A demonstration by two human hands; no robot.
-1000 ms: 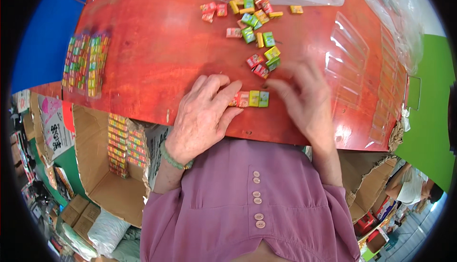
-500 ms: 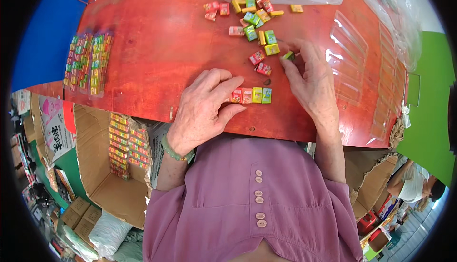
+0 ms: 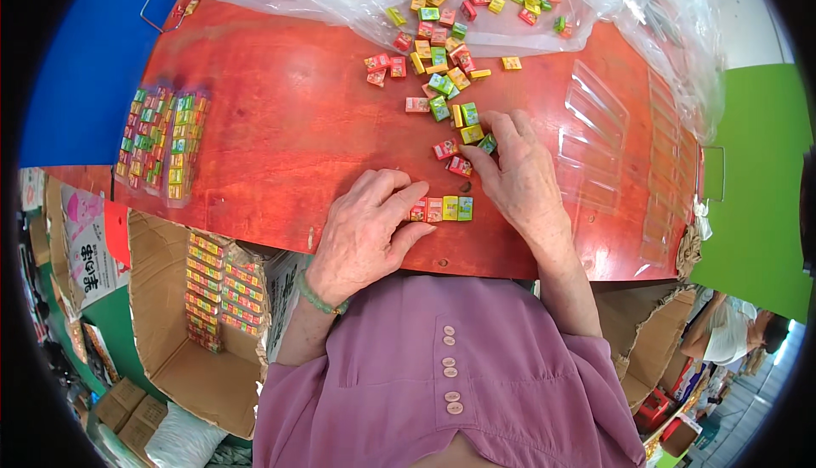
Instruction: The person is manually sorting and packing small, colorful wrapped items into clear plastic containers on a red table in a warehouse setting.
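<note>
Red tabletop (image 3: 280, 111), left to right, in my remote view.
Filled trays (image 3: 161, 143); an open carton (image 3: 200, 387); the left hand (image 3: 361, 226), half-curled at a row of small boxes (image 3: 450, 208) near the front edge, grip I cannot tell; the right hand (image 3: 523, 183), pinching a green box (image 3: 487, 144); clear trays (image 3: 592, 141); a green surface (image 3: 756, 162).

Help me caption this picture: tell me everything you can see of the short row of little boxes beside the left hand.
The row of boxes shows four, set side by side: red, pink, yellow, then green with blue at the right end. They look like glossy printed card and form a straight line. The row lies on the red table near its front edge. The left hand curves around its left end, possibly touching it, and may hide more.
</note>
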